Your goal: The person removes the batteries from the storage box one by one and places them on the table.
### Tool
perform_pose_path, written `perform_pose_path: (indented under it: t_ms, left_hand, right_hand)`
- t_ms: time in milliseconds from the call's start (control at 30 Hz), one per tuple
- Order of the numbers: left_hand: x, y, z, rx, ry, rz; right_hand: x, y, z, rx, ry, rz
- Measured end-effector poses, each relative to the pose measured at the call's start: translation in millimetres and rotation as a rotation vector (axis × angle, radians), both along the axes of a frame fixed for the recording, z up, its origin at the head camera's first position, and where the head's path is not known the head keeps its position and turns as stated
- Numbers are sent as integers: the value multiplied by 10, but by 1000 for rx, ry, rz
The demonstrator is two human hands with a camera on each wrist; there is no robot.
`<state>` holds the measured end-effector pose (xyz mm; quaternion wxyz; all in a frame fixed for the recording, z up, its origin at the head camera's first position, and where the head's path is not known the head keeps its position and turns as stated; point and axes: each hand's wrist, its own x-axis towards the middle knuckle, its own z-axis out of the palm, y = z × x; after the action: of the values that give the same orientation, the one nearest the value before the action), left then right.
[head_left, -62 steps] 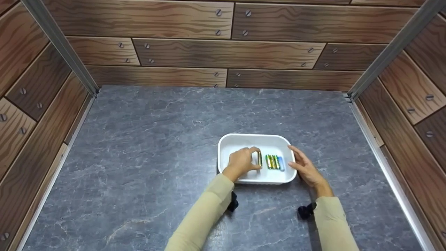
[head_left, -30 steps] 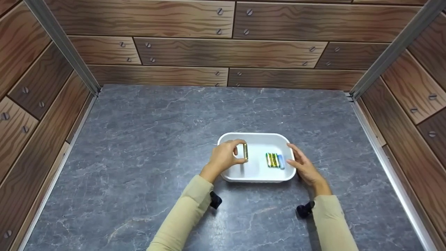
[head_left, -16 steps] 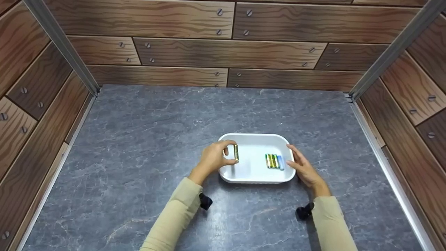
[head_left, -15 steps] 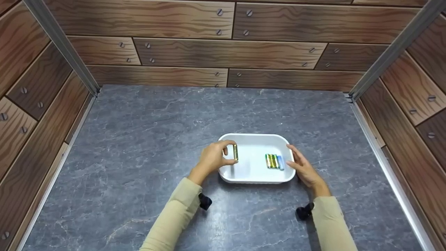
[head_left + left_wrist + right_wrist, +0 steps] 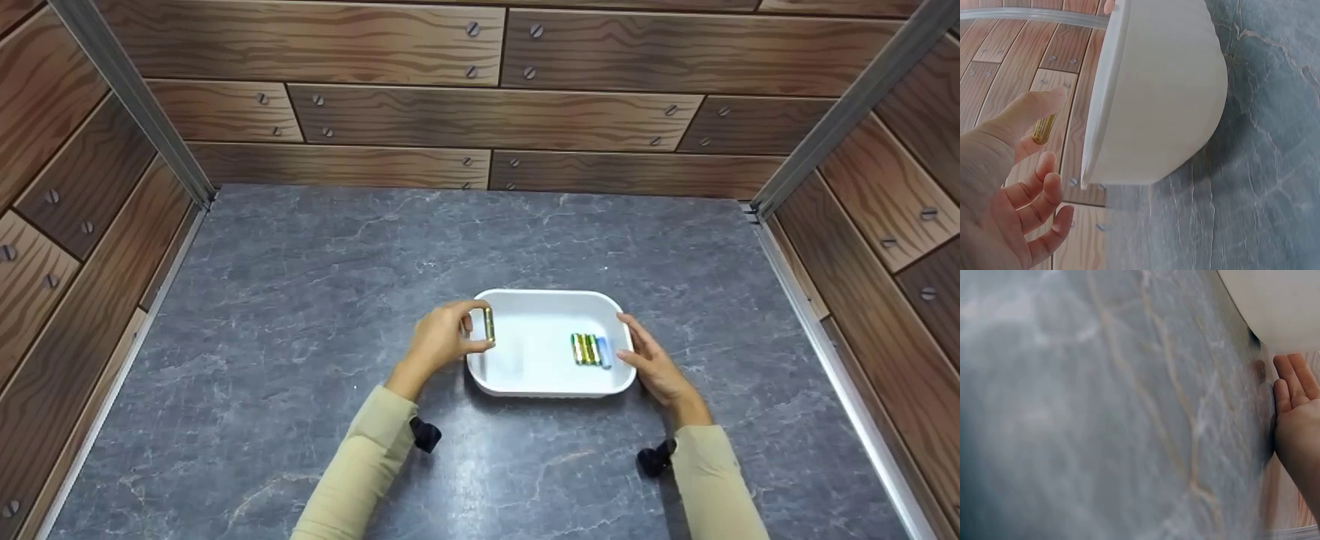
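Note:
A white plastic tub (image 5: 540,307) with rounded corners stands on the grey surface. Over its left rim, my left hand (image 5: 441,334) pinches a gold battery (image 5: 489,325) by its ends, between thumb and a fingertip. In the left wrist view the gold battery (image 5: 1043,130) is partly covered by the thumb, and the other fingers are loosely bent. My right hand (image 5: 654,364) holds the tub's right end, thumb over the rim and fingers along the outside. Inside the tub, near that end, green-and-gold batteries (image 5: 585,349) lie side by side with a light blue battery (image 5: 604,352).
Marble-patterned grey tabletop (image 5: 337,262) surrounds the tub. Wood-look panels (image 5: 420,116) wall the back and both sides, with metal posts (image 5: 142,112) at the corners. A black wrist camera (image 5: 426,435) hangs below the left sleeve.
My left hand has carried the gold battery leftward, from beside the other batteries to the tub's left rim. The right hand stays at the right end.

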<state>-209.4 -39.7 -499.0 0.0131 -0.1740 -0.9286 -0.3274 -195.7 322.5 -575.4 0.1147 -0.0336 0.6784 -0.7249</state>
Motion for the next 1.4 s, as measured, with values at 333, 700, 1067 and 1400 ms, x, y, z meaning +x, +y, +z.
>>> perform_pose_path:
  t_ms: [333,700,1067,1400]
  left_hand:
    - [-19,-166,-26,26,-14,23]
    - [-59,-407,-163,71,-45,-1]
    - [-85,-519,-335,21,-162,36]
    - [-137,-515,-437,-42,-182,41]
  right_hand:
    - [13,-14,15,23,-27,-15]
    - [-9,-36,48,51,-65,-19]
    - [14,5,-19,0,6,-8]
    - [4,15,-28,-6,21,-3]
